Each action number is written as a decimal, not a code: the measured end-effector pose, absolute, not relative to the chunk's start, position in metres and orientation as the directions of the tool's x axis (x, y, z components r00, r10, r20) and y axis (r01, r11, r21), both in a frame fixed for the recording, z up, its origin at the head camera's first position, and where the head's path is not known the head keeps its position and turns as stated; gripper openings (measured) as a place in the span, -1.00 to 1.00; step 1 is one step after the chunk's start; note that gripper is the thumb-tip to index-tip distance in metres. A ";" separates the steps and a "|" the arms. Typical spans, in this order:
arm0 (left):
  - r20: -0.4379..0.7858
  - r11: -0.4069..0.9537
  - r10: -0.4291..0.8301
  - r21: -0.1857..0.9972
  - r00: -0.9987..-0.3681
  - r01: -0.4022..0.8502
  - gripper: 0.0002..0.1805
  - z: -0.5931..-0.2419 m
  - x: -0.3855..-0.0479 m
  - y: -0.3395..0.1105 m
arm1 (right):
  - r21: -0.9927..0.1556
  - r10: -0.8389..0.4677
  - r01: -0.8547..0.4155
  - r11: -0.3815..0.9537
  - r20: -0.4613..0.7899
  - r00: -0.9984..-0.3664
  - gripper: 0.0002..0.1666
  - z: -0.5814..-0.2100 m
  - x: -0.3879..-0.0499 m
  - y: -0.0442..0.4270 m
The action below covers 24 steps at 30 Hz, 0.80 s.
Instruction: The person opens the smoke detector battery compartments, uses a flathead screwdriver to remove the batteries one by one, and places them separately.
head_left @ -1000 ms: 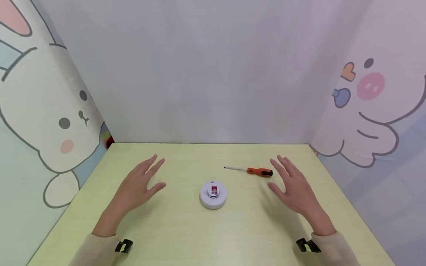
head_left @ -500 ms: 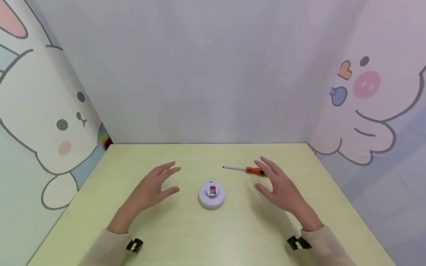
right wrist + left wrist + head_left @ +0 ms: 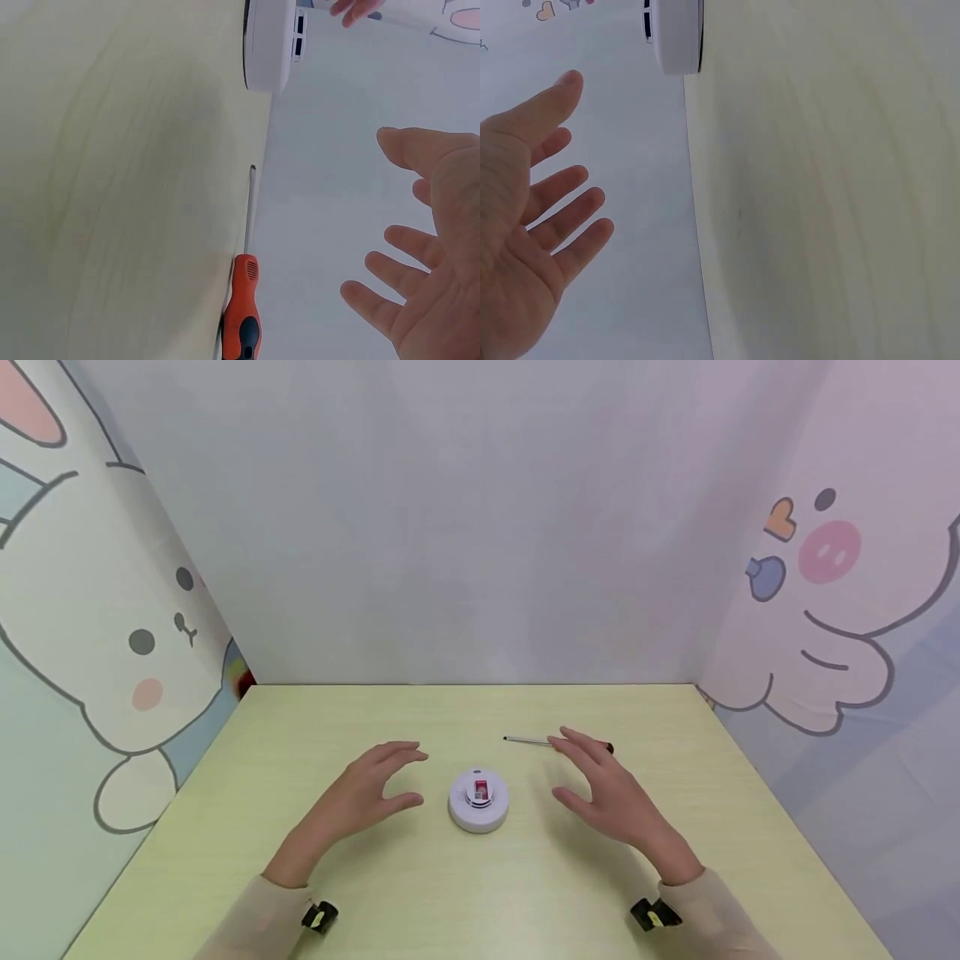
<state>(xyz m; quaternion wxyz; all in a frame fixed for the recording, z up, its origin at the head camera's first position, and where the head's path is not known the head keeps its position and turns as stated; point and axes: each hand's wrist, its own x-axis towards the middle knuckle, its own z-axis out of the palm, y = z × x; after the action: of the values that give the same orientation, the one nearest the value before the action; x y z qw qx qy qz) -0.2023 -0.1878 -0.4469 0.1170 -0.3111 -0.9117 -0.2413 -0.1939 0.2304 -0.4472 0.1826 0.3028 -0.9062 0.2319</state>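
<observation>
White plastic round device (image 3: 478, 820) sits mid-table, red-and-white label (image 3: 482, 790) on top, print too small to read. Left hand (image 3: 362, 793) and right hand (image 3: 611, 797) wide, fingers parted, flanking device, gap each side. Orange-handled screwdriver (image 3: 244, 277) lies far right of device, tip leftward; far edge of table (image 3: 480, 902) beyond.

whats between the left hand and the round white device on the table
Nothing stands between the left hand and the round white device. The head view shows a narrow open gap there, with only bare tabletop beneath.
</observation>
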 end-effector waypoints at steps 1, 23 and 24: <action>0.362 0.686 0.515 0.370 -0.777 0.627 -0.33 -0.448 -0.202 -0.187 | -0.310 -0.467 -0.634 0.708 0.467 -0.751 -0.05 -0.448 -0.194 0.229; 0.274 0.607 0.623 0.422 -0.733 0.674 -0.39 -0.451 -0.206 -0.156 | -0.379 -0.574 -0.657 0.651 0.320 -0.753 -0.23 -0.453 -0.201 0.201; 0.271 0.604 0.626 0.424 -0.731 0.675 -0.40 -0.450 -0.207 -0.155 | -0.380 -0.578 -0.659 0.649 0.317 -0.752 -0.25 -0.453 -0.202 0.200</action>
<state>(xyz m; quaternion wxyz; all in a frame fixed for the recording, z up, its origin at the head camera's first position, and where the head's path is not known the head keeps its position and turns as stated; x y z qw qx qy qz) -0.2069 -0.1548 -0.4500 0.0474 -0.3637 -0.8943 -0.2564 -0.2018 0.1997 -0.4531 0.0837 0.3419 -0.9042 0.2418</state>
